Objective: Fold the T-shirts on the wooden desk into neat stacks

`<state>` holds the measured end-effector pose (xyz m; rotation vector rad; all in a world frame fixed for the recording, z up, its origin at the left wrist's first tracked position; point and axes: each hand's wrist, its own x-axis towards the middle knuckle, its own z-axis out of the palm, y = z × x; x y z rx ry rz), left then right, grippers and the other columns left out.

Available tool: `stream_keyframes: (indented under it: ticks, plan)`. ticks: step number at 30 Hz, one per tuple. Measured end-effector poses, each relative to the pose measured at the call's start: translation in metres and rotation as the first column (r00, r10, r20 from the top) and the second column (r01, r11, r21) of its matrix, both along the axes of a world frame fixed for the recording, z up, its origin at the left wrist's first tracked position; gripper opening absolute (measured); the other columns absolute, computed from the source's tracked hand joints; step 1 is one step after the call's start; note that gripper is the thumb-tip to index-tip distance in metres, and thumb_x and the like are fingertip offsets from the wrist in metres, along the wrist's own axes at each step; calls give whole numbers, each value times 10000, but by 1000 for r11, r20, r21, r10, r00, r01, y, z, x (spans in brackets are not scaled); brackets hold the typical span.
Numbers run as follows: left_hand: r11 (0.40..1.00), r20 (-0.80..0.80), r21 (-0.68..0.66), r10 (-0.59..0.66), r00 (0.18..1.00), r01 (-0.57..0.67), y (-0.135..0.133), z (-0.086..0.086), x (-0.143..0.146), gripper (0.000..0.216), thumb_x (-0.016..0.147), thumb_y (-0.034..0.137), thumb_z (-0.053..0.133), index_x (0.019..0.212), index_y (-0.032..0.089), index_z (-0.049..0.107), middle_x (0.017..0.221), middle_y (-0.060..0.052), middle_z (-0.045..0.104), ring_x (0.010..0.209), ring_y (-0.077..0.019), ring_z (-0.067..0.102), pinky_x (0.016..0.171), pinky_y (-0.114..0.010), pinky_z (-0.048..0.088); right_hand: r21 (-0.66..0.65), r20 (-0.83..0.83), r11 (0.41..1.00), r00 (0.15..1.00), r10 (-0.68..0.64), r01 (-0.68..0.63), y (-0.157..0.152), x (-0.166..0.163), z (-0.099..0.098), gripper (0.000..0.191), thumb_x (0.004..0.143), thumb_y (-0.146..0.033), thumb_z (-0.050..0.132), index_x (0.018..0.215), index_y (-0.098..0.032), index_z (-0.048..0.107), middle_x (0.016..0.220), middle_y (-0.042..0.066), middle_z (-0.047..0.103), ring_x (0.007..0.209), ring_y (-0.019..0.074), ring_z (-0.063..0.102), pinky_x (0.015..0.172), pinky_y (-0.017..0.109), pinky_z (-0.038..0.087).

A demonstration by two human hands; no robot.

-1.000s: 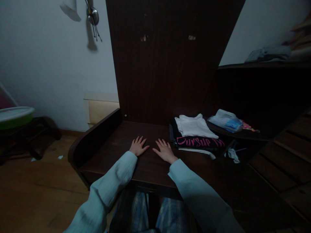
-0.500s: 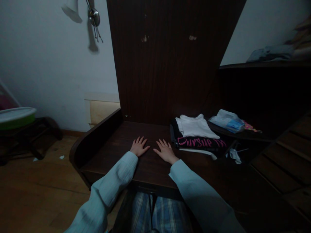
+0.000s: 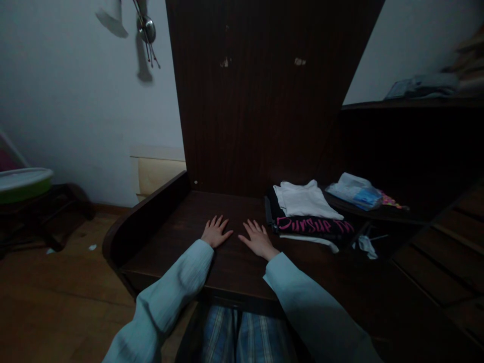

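Observation:
My left hand (image 3: 215,233) lies flat on the dark wooden desk (image 3: 177,222), fingers spread, holding nothing. Beside it my right hand (image 3: 258,237) also rests palm down with its fingers apart. Both arms wear light blue sleeves. Just right of my right hand sits a stack of folded clothes: a white garment (image 3: 304,199) on top of a black garment with pink lettering (image 3: 313,224).
A plastic bag with something blue (image 3: 353,190) lies on a lower shelf at the right. A tall dark wooden panel (image 3: 257,101) rises behind the desk. A green basin (image 3: 22,182) stands on a low stand at the left. Utensils (image 3: 146,30) hang on the wall.
Both hands stay flat in the same place on the desk. Only the view has shifted slightly.

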<state>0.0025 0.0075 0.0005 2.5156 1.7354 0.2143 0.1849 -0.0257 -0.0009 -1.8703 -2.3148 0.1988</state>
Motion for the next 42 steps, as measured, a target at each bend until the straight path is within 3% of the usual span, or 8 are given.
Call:
stream_keyframes:
  ticks: [19,42]
  plan:
    - [1000,-32,5,-4,999,4,-1,3,1,611,840,559,247,1339,209,302,1429,-71,235,1314,-265,153,1038,-448,177,-17,2,1000,1000,-14,14,-2,-1,3,651,836,-564,249,1358,-174,265,1441,52,167,1324,230,88,1053,431,87]
    - [998,-57,51,-46,997,49,-2,3,1,610,838,527,303,1336,173,314,1413,-119,263,1295,-311,194,1009,-488,226,63,22,998,1000,-10,9,0,-1,-2,622,845,-548,257,1336,-172,321,1416,65,243,1309,241,165,1043,433,138]
